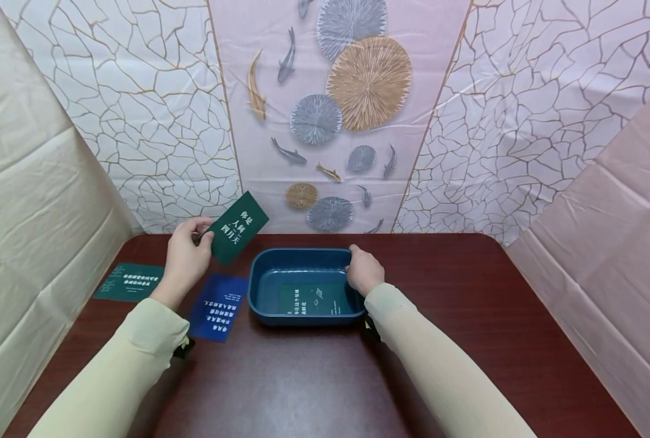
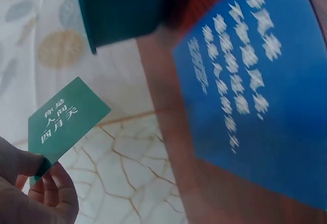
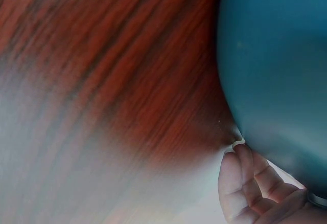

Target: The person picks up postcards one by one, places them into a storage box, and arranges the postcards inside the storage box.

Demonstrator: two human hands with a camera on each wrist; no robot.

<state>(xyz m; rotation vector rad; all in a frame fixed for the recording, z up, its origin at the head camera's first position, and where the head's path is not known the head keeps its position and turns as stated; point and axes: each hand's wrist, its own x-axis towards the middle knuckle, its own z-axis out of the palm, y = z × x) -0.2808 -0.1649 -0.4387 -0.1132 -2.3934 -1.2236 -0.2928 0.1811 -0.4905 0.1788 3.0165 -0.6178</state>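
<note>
A dark green card with white characters is pinched between the thumb and fingers of my left hand. The hand holds it raised, left of a blue-teal rectangular basin. My right hand grips the basin's right side; in the right wrist view its fingers lie against the outer wall. Inside the basin lies another green card with white print. Flat on the table beneath the left hand is a blue card, with a green card farther left.
Everything stands on a dark red wooden table. Patterned cloth hangs behind its far edge, and plain pale cloth walls close in both sides. The basin sits near the table's back.
</note>
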